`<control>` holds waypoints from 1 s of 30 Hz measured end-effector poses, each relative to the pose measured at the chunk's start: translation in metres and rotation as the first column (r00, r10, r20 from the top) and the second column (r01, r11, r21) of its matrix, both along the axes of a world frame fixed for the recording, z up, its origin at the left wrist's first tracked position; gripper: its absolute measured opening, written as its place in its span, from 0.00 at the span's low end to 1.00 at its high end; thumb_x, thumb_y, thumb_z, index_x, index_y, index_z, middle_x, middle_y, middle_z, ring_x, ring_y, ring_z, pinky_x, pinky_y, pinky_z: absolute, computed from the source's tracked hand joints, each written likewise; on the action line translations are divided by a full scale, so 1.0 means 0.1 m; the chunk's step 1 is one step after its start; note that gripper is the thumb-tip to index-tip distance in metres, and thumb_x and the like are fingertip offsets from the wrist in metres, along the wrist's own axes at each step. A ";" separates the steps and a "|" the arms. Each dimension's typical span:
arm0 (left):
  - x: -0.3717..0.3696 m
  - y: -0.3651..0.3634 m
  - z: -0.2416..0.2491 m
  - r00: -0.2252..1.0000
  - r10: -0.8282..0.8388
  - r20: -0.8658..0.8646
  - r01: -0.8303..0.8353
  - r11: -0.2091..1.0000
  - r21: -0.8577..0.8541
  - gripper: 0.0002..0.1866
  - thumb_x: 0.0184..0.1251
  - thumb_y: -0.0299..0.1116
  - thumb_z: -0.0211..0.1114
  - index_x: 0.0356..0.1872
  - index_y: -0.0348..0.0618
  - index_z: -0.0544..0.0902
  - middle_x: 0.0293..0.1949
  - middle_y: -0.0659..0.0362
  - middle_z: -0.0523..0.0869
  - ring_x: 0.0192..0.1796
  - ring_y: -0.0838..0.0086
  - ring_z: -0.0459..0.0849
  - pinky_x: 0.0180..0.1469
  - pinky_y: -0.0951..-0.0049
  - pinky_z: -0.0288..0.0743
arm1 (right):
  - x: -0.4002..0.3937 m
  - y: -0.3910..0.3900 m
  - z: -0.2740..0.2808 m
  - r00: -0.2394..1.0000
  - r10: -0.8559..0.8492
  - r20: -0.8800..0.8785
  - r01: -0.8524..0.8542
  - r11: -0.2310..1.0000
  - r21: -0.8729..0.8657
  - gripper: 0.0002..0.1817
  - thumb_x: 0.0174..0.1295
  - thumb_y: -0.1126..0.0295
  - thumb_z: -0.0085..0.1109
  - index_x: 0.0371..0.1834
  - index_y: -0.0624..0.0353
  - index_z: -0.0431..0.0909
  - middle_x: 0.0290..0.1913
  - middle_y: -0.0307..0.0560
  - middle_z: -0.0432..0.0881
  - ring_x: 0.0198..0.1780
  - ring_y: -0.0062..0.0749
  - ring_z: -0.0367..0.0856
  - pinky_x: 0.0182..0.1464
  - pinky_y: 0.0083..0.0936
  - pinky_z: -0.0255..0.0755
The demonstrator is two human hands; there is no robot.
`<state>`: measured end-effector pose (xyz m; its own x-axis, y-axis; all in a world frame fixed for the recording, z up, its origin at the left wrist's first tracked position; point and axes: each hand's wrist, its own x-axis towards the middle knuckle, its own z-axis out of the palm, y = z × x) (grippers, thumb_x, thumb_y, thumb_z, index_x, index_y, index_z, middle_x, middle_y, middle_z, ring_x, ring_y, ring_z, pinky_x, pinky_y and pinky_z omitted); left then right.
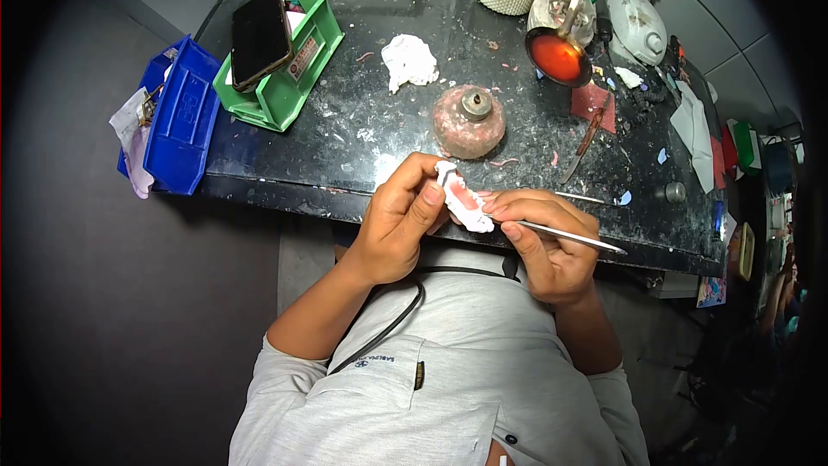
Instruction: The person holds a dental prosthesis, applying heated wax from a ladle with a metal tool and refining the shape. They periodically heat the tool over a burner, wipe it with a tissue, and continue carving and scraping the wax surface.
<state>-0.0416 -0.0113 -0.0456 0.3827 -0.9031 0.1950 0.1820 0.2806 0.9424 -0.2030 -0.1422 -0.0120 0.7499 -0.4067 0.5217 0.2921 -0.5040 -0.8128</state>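
Observation:
A white plaster dental cast (473, 217) with pink wax on its inner side is held near the table's front edge. My left hand (397, 229) is closed on it, with the thumb and fingers at its left end. My right hand (556, 250) pinches a slim metal carving tool (573, 238). Its shaft points out to the right, while the working tip lies at the cast's right end, partly hidden by my fingers. Just beyond the cast stands a round, pinkish spirit lamp (468, 129) with a metal wick holder.
A ladle-like pan (559, 60) glows orange at the back right. Near it lie a pink wax sheet (582, 100) and a knife (588, 145). Crumpled white tissue (409, 61) lies mid-table. A phone (260, 39) rests on a green bin (293, 78), beside a blue bin (183, 121).

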 end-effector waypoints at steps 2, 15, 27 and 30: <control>-0.01 0.01 0.02 1.000 -0.009 -0.017 0.009 1.000 0.009 0.18 0.82 0.44 0.50 0.53 0.36 0.73 0.28 0.67 0.75 0.27 0.89 0.65 0.30 0.85 0.60 | -0.01 0.00 0.02 1.000 0.007 -0.003 -0.007 1.000 0.003 0.05 0.63 0.82 0.60 0.40 0.70 0.83 0.40 0.59 0.87 0.45 0.41 0.89 0.50 0.29 0.81; 0.05 0.06 0.10 0.987 -0.107 -0.121 0.124 0.982 0.142 0.15 0.81 0.39 0.50 0.46 0.37 0.78 0.31 0.65 0.80 0.30 0.88 0.71 0.32 0.85 0.64 | 0.03 0.01 0.13 0.996 0.087 -0.004 -0.087 0.989 -0.120 0.06 0.61 0.78 0.66 0.40 0.67 0.85 0.43 0.54 0.88 0.56 0.53 0.85 0.59 0.39 0.78; 0.07 0.06 0.14 0.964 -0.187 -0.191 0.208 0.974 0.095 0.15 0.82 0.38 0.47 0.45 0.37 0.77 0.34 0.62 0.81 0.35 0.86 0.76 0.37 0.83 0.69 | 0.03 0.03 0.10 0.987 0.161 -0.022 -0.162 0.977 -0.136 0.08 0.63 0.71 0.66 0.38 0.66 0.85 0.41 0.52 0.88 0.57 0.56 0.83 0.61 0.46 0.78; 0.06 0.06 0.22 0.962 -0.174 -0.211 0.201 0.973 0.117 0.16 0.79 0.40 0.49 0.45 0.35 0.76 0.34 0.62 0.80 0.36 0.85 0.75 0.38 0.82 0.68 | 0.05 0.04 0.15 0.991 0.130 -0.031 -0.133 0.982 -0.136 0.07 0.60 0.74 0.67 0.38 0.66 0.86 0.41 0.51 0.88 0.57 0.56 0.84 0.61 0.44 0.78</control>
